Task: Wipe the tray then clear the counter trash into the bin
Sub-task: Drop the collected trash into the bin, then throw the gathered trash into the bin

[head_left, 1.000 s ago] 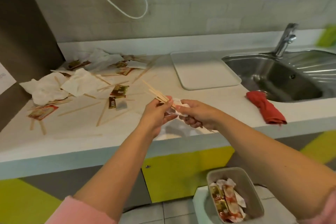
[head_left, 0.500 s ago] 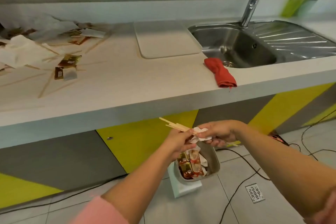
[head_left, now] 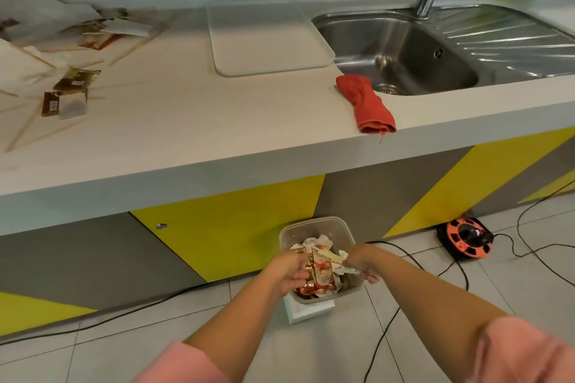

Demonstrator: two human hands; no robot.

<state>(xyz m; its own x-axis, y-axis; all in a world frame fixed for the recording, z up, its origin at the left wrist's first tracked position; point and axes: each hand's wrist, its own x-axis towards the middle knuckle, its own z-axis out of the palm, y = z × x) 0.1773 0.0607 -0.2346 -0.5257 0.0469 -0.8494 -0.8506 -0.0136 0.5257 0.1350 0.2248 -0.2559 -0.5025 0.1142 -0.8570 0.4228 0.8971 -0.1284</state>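
Note:
Both my hands are down over the open bin (head_left: pixel 311 224) on the floor, which holds several sauce wrappers and napkins. My left hand (head_left: pixel 287 270) has its fingers curled round one end of a bunch of wooden sticks (head_left: pixel 326 255). My right hand (head_left: pixel 362 262) grips the other end together with a crumpled white napkin (head_left: pixel 345 258). The white tray (head_left: pixel 267 37) lies flat on the counter beside the sink. More trash lies at the counter's left: sachet wrappers (head_left: pixel 70 92), napkins (head_left: pixel 18 65) and loose sticks (head_left: pixel 43 134).
A red cloth (head_left: pixel 368 104) lies at the counter's front edge by the steel sink (head_left: pixel 404 50). An orange cable reel (head_left: pixel 465 238) and black cables (head_left: pixel 460 277) are on the tiled floor right of the bin. Yellow and grey cabinet fronts stand behind the bin.
Both hands carried the sticks and napkin from above the counter down to the bin's mouth. My view swung right and down.

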